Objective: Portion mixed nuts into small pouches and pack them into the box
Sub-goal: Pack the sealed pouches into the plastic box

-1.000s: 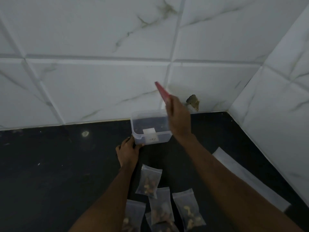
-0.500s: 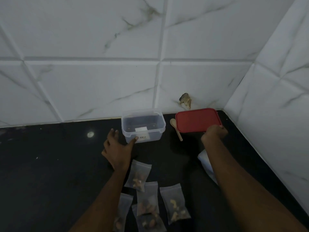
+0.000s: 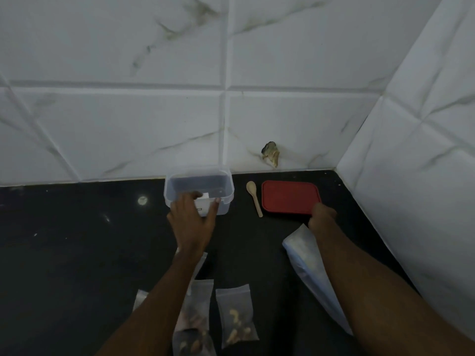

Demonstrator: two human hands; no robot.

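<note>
A clear plastic box (image 3: 226, 186) stands open by the back wall on the black counter (image 3: 77, 253). My left hand (image 3: 192, 222) holds its front wall, fingers over the rim and thumb on the front. The red lid (image 3: 288, 196) lies flat to the box's right. At the lid's near right corner my right hand (image 3: 321, 217) has its fingers curled on the edge. Several small clear pouches of nuts (image 3: 236, 314) lie near the bottom, partly hidden by my left forearm.
A small wooden spoon (image 3: 254, 199) lies between the box and the lid. A long whitish plastic bag (image 3: 308, 265) sits under my right forearm. White tiled walls close the back and right; a chipped spot (image 3: 270, 152) marks the back wall.
My right hand carried the red lid from above the box down onto the counter at the right. My left hand shifted from beside the box onto its front wall.
</note>
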